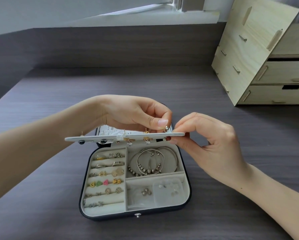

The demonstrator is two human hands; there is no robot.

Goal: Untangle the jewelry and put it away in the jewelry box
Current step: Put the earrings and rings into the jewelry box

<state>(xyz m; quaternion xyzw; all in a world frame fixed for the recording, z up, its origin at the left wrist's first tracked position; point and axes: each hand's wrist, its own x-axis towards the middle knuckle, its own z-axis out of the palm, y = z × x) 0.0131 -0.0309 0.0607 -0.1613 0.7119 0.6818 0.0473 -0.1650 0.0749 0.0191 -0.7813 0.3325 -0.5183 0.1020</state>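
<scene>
Earring panel (97, 137) above jewelry box (188, 196): right hand (209, 141) grips edge, left hand (133, 113) pinches stud (166, 127). Step: mounting stud; next, probably its backing.

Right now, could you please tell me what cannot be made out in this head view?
- Inside of the box lid: mostly hidden behind the earring panel and left hand.
- Faces of the earring panel: seen edge-on, unreadable.
- The earring pinched by the left hand: too small to identify.
- Contents of the clear bags in the jewelry box: tiny, hazy.
- The wooden drawer unit: cut off by the right edge.
</scene>
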